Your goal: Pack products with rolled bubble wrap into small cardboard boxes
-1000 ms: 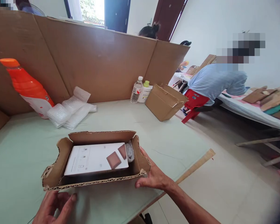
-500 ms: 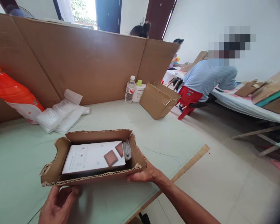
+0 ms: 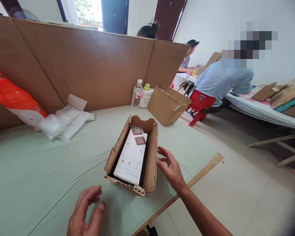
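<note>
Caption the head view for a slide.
Left hand and right hand flank an open cardboard box holding a white carton on a pale green table.

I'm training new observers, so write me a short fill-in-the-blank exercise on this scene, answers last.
1. The package inside the cardboard box between the hands is mostly ____.
2. The cap of the large bottle beside the bubble wrap is ____.
3. The hand lower in the picture is the person's ____ one.
4. The chair is ____.

Missing words: white; orange; left; red.
</note>
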A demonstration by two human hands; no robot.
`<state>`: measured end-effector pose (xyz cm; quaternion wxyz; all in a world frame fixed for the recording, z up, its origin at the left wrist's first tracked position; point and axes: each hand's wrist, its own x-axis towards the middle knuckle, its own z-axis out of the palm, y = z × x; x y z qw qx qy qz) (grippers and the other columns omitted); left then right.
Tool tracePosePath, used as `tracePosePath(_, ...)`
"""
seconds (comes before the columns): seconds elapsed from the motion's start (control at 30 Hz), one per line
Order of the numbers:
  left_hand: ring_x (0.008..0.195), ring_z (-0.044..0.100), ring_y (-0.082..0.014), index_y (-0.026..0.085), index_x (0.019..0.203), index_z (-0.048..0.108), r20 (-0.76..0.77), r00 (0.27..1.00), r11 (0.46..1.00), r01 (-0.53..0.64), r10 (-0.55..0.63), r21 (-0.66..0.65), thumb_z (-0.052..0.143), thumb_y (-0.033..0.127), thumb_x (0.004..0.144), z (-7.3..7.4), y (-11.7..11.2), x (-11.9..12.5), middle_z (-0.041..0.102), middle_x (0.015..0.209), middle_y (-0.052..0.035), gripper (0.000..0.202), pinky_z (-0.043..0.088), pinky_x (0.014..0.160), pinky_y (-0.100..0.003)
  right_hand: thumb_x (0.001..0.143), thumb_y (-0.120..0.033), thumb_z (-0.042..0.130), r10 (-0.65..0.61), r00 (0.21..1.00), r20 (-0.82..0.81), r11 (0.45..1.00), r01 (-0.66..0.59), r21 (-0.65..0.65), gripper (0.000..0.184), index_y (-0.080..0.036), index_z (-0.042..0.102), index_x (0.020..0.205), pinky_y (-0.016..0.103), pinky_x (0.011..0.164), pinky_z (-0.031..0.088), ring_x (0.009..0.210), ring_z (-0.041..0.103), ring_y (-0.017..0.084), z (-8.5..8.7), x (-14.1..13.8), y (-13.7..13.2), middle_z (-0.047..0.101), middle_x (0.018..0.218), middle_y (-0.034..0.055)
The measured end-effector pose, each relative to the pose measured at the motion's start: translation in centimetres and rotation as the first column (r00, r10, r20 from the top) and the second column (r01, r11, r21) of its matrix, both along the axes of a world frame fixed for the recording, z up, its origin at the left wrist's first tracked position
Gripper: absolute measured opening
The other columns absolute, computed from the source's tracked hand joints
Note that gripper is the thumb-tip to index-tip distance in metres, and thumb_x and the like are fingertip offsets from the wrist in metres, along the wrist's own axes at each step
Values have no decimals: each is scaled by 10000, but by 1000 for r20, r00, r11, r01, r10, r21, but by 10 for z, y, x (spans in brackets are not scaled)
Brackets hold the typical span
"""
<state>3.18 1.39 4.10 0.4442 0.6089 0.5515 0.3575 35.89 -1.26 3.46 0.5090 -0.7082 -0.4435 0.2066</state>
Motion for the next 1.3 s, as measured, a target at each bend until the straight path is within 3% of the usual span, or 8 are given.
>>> tracePosePath(0.13, 1230, 607, -331, 226, 1373, 558, 49, 997, 999, 51, -52, 14, 613, 537, 863, 2, 18, 19, 565, 1425, -147, 599, 578, 917, -423, 881, -423, 681, 141, 983, 118, 990, -141, -12, 733, -257, 397, 1536, 483, 1008, 550, 1327, 571, 320, -15, -42, -56, 542, 1498, 153)
tracePosePath(0.3, 1313, 556, -346, 176, 1424, 509, 127, 964, 972, 230, -233, 39, 577, 376, 856, -23, -22, 54, 580, 1412, -171, 606, 478, 1095, -509, 769, -406, 789, 129, 976, 178, 992, -126, -27, 981, -222, 286, 1590, 547, 1049, 526, 1313, 574, 377, -25, -79, -89, 558, 1457, 186)
tracePosePath(0.4, 1393, 493, -339, 192, 1503, 448, 165, 915, 930, 360, -368, 75, 569, 224, 766, -33, -49, 75, 475, 1542, -152, 747, 441, 1145, -506, 754, -422, 815, -31, 984, 174, 1000, 31, 3, 977, -223, 308, 1565, 547, 1058, 517, 1298, 580, 374, -21, -70, -93, 583, 1411, 181)
tracePosePath(0.5, 1459, 418, -328, 189, 1538, 408, 191, 853, 874, 476, -485, 96, 558, 129, 657, -35, -62, 95, 416, 1591, -141, 896, 392, 1189, -496, 764, -486, 815, -148, 970, 195, 988, 135, 82, 1098, -213, 165, 1606, 552, 1115, 460, 1397, 489, 376, -18, -59, -94, 475, 1515, 199)
tracePosePath(0.67, 1514, 328, -330, 158, 1604, 266, 236, 817, 849, 519, -526, 95, 560, 109, 649, -34, -67, 112, 321, 1647, -152, 1000, 322, 1231, -498, 699, -597, 841, -252, 916, 313, 967, 229, 108, 1326, -173, -8, 1625, 646, 1145, 375, 1492, 325, 436, -24, -55, -84, 298, 1607, 262)
tracePosePath(0.87, 1530, 308, -313, 151, 1622, 216, 266, 800, 832, 554, -538, 17, 552, 112, 680, -27, -67, 121, 316, 1661, -123, 1001, 298, 1249, -488, 772, -535, 785, -306, 902, 306, 951, 277, 134, 1220, -181, -13, 1623, 637, 1161, 356, 1497, 324, 400, -19, -49, -54, 313, 1597, 248)
tracePosePath(1.03, 1491, 382, -338, 173, 1564, 380, 194, 829, 841, 540, -524, -36, 587, 125, 676, -34, -61, 109, 416, 1608, -135, 913, 306, 1239, -507, 763, -514, 788, -318, 931, 179, 941, 286, 180, 1138, -192, 92, 1604, 580, 1153, 389, 1419, 439, 355, -14, -6, -64, 400, 1540, 220)
tracePosePath(1.3, 1208, 636, -325, 233, 1358, 632, 158, 915, 926, 377, -370, -14, 611, 352, 827, -41, -36, 65, 617, 1415, -126, 545, 552, 1008, -434, 619, -454, 879, -464, 883, 73, 857, 427, 287, 1021, -299, 311, 1453, 589, 1124, 405, 1365, 478, 323, 2, 131, -111, 431, 1490, 138)
